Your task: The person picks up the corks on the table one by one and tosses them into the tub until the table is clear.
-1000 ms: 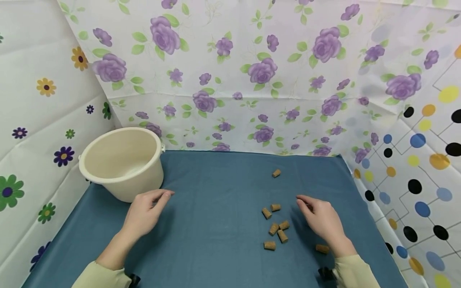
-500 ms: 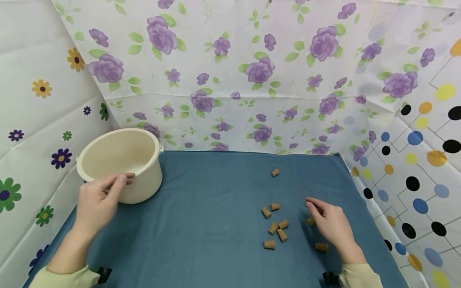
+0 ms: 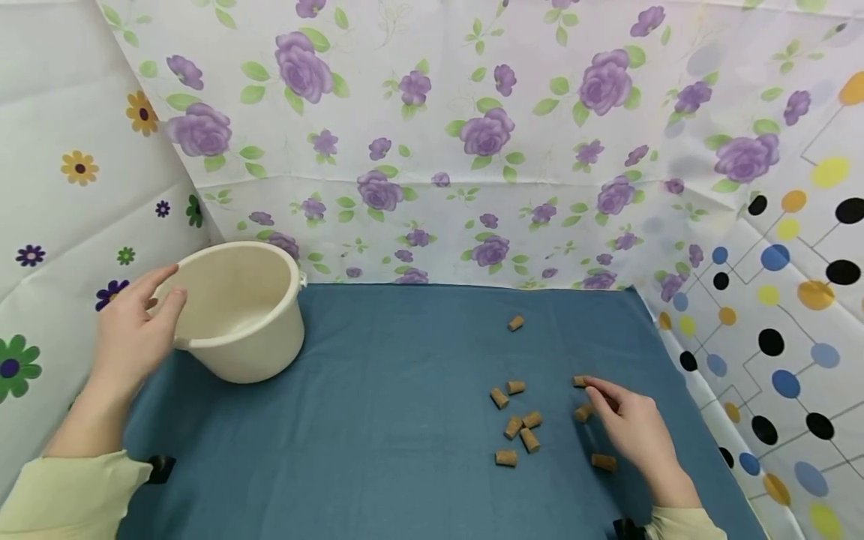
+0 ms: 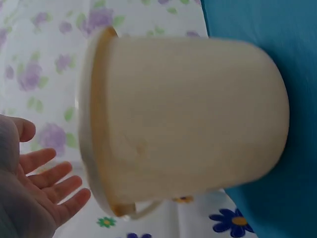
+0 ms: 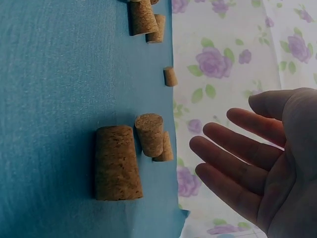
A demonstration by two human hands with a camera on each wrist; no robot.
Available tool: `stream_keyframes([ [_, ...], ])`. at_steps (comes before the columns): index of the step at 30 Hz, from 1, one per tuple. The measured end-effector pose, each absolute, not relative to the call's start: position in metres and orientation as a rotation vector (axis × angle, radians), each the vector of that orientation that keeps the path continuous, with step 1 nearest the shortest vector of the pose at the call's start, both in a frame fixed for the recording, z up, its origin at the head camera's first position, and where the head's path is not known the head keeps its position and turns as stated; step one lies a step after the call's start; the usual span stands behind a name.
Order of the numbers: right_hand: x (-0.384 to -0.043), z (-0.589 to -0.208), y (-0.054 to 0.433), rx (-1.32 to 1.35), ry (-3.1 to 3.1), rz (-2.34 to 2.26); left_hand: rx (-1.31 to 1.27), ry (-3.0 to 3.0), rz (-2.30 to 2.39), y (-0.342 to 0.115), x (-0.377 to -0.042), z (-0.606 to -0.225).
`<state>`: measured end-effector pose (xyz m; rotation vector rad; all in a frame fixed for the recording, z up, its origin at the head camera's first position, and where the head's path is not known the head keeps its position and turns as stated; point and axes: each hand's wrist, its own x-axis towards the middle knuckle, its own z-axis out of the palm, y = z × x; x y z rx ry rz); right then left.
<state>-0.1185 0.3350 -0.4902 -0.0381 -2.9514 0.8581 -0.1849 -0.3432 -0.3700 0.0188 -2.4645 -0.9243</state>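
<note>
A cream plastic bucket (image 3: 250, 352) stands at the back left of the blue cloth. My left hand (image 3: 135, 322) is at the bucket's left rim, fingers spread and relaxed. In the left wrist view the same hand (image 4: 42, 183) shows an empty palm beside the rim. Over on the right, my right hand (image 3: 634, 431) hovers by a few corks, its fingertips overlapping the far cork (image 3: 579, 381) in the head view. The right wrist view shows that hand (image 5: 247, 163) with extended fingers, holding nothing, above a large-looking near cork (image 5: 118, 163).
Several corks lie in a loose group (image 3: 529, 440) left of my right hand. A lone cork (image 3: 516, 323) sits farther back. Flowered sheeting (image 3: 486, 135) walls off the back, and dotted sheeting (image 3: 803, 375) rises on the right.
My left hand has moved left from in front of the bucket to its left rim, opening its fingers. My right hand has shifted slightly right and nearer, uncovering two corks.
</note>
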Motion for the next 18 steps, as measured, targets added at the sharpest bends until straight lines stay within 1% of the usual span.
stream_keyframes([
  [10, -0.114, -0.493, 0.336, -0.043, -2.968, 0.886, 0.256, -2.619, -0.990, -0.373, -0.217, -0.373],
  [18, -0.113, -0.495, 0.336, -0.041, -2.954, 0.866, 0.379, -2.721, -1.147, -0.389, -0.233, -0.375],
])
